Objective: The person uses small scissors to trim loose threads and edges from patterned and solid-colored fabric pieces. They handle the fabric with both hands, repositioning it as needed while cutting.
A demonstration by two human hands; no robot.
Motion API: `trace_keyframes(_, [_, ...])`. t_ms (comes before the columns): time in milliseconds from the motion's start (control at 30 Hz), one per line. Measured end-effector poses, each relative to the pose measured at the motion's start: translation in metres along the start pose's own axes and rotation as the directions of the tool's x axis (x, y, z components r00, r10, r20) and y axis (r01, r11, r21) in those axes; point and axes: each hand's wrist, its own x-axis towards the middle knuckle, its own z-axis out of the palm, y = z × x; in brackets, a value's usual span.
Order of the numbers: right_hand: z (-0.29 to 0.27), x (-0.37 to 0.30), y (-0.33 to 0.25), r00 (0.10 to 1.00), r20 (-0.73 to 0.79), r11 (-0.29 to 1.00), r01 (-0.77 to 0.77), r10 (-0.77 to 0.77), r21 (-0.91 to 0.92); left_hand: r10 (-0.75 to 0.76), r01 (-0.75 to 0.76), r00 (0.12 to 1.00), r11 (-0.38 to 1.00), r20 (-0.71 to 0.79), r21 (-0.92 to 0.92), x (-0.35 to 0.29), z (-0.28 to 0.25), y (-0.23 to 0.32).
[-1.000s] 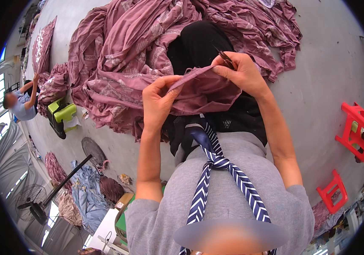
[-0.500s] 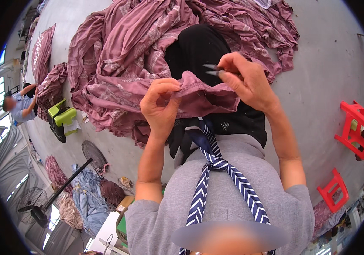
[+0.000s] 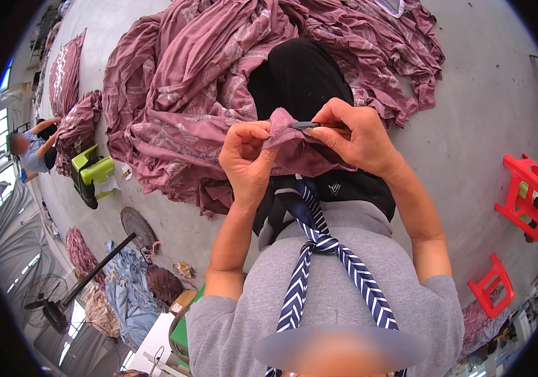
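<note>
A long piece of mauve fabric (image 3: 193,135) with pale lace-like patterning spreads over my lap and the floor. My left hand (image 3: 247,154) is closed, pinching the edge of this fabric between thumb and fingers. In my right hand (image 3: 360,138) is a small pair of thread snips (image 3: 302,125), their dark blades closed together and lying at the fabric edge, just right of my left fingertips. Fine loose threads show along that edge. Most of the snips' handle is hidden inside my right fingers.
Red plastic stools (image 3: 528,196) stand at the right. To the left, a co-worker (image 3: 33,147) handles similar cloth near a green stool (image 3: 96,169). A black standing fan (image 3: 52,308) and piles of blue cloth (image 3: 132,295) lie at lower left.
My right hand has moved left and slightly down, bringing the snips to the fabric edge. Their blades were apart and are now together. My left hand has shifted slightly right, still pinching the fabric.
</note>
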Motion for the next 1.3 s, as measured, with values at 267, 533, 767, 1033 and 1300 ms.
trace_keyframes(267, [0.003,-0.003,0.003,0.987,-0.158,0.979,0.035,-0.003,0.202,-0.016,0.016,1.000,1.000,0.020,-0.018,0.000,-0.003,0.003])
trace_keyframes(533, [0.009,0.015,-0.009,0.999,-0.012,0.963,0.032,-0.030,0.269,-0.048,0.041,0.996,0.994,0.071,0.102,0.001,-0.001,0.009])
trace_keyframes(767, [-0.013,0.013,0.008,0.940,-0.315,0.664,0.150,0.135,0.733,0.004,-0.011,0.999,0.970,0.032,0.243,0.002,-0.009,0.006])
trace_keyframes(1033, [-0.033,0.004,0.026,0.904,-0.406,0.974,0.045,-0.134,-0.222,0.008,-0.004,1.000,0.972,-0.020,0.237,0.007,0.003,0.017])
trace_keyframes(1300, [-0.013,0.017,0.007,0.995,0.034,0.994,0.098,-0.097,-0.049,0.044,-0.074,0.994,0.948,0.103,0.308,0.002,-0.002,0.018])
